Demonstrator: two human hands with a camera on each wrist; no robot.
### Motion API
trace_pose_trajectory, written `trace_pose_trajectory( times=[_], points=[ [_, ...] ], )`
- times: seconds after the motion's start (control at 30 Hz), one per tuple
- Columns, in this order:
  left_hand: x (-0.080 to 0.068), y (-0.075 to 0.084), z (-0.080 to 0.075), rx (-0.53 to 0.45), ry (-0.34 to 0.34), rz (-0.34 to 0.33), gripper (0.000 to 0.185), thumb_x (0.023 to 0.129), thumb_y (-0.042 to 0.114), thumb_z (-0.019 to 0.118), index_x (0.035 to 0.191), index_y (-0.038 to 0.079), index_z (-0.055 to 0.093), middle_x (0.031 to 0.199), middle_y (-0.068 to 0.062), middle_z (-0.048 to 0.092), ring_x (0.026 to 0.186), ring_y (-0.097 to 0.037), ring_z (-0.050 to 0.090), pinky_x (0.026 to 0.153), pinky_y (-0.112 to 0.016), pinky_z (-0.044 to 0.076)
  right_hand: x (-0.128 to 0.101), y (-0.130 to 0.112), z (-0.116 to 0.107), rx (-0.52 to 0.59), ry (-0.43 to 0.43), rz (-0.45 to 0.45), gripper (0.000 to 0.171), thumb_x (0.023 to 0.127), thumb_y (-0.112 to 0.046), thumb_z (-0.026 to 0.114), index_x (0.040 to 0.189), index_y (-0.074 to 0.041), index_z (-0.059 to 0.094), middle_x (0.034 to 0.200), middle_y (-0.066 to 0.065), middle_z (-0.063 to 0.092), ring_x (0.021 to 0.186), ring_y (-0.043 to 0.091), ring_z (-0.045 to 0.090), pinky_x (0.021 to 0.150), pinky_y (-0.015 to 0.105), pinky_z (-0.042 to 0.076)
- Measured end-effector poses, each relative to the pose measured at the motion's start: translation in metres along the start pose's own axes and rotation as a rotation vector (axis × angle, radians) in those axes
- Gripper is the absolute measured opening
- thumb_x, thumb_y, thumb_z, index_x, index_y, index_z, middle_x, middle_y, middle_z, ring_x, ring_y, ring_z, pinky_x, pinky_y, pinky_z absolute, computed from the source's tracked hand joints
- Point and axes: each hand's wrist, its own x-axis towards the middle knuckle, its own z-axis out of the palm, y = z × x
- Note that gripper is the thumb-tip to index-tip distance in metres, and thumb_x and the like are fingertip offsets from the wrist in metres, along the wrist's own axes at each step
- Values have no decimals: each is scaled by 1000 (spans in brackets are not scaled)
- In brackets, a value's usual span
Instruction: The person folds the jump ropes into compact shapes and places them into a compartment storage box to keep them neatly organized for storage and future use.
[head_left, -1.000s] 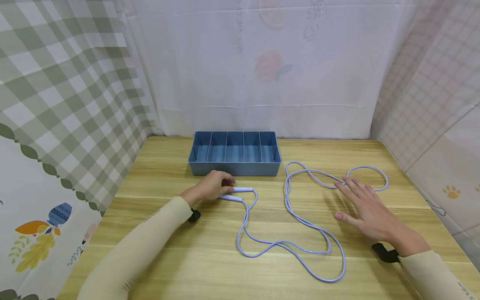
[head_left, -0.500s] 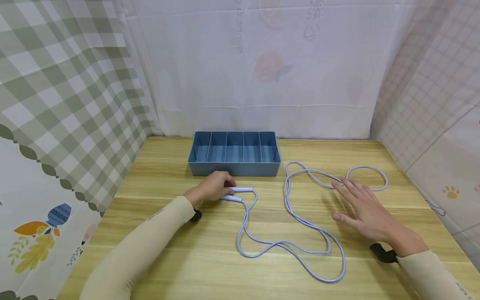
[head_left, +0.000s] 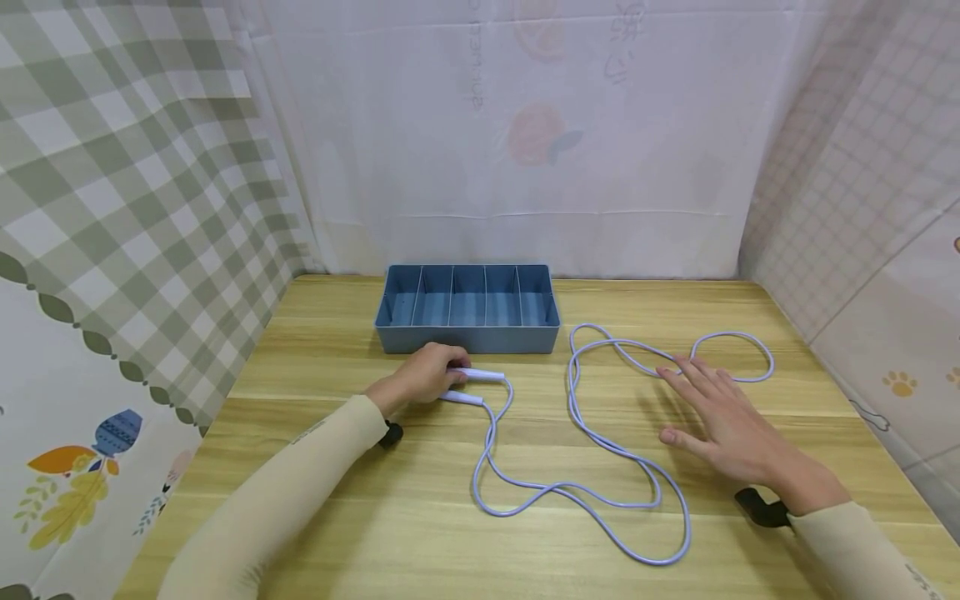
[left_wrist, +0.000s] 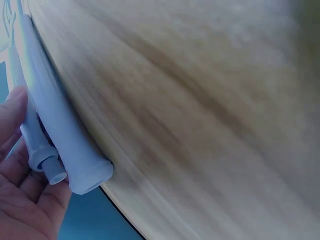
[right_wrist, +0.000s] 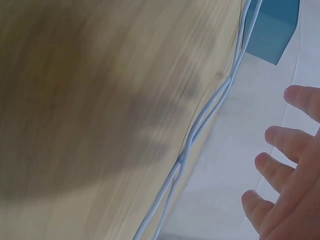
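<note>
A lilac jump rope (head_left: 555,485) lies in loose loops over the wooden table, its two handles side by side at the left. My left hand (head_left: 426,375) pinches the far handle (head_left: 487,375) between thumb and fingers. That handle's hand-side end is tipped up a little. Beside it lies the near handle (head_left: 462,398). In the left wrist view, the thumb presses on the pinched handle (left_wrist: 34,132), and its small end plug shows. My right hand (head_left: 727,425) hovers over the rope's right part, fingers spread and holding nothing; in the right wrist view the rope (right_wrist: 187,145) runs past the fingertips.
A blue-grey box (head_left: 468,340) with several narrow compartments stands behind the left hand, near the table's back. A white printed cloth (head_left: 600,192) hangs along the back edge. A green checked cloth (head_left: 172,150) covers the left side, and a patterned cloth (head_left: 885,275) the right.
The left fingers have drawn onto the far handle and tilted its hand-side end slightly upward. The right hand has drifted slightly left; the rope loops stay put.
</note>
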Motion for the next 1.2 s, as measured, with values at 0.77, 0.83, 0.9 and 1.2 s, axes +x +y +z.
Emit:
trace_pose_trajectory(
  times=[0.77,0.83,0.9,1.2],
  points=[
    [-17,2,-20,-73,87,65,10,98,15,72,105,8,75,90,2,72,76,-11,60,71,-29,52,15,-19,9,-2,-2,-64,89,87,-39,80,160,-13,35,164,22,29,151,44,22,126,43,1],
    [-17,1,-21,-74,89,63,10,98,14,72,105,8,75,91,1,72,76,-11,60,72,-29,53,17,-21,10,2,0,-73,89,86,-38,82,159,-11,37,163,21,30,151,43,23,126,44,2],
    [-18,1,-22,-70,91,60,10,98,15,72,105,8,75,91,1,72,76,-11,60,71,-29,52,19,-25,11,9,-3,-81,90,85,-36,83,158,-11,38,164,20,30,151,42,24,125,46,3],
    [-21,3,-26,-88,91,55,10,98,15,72,104,8,75,87,2,71,73,-12,58,67,-28,50,30,-44,15,44,-13,-117,90,86,-43,82,159,-15,38,166,11,28,150,39,27,124,48,14]
  ],
)
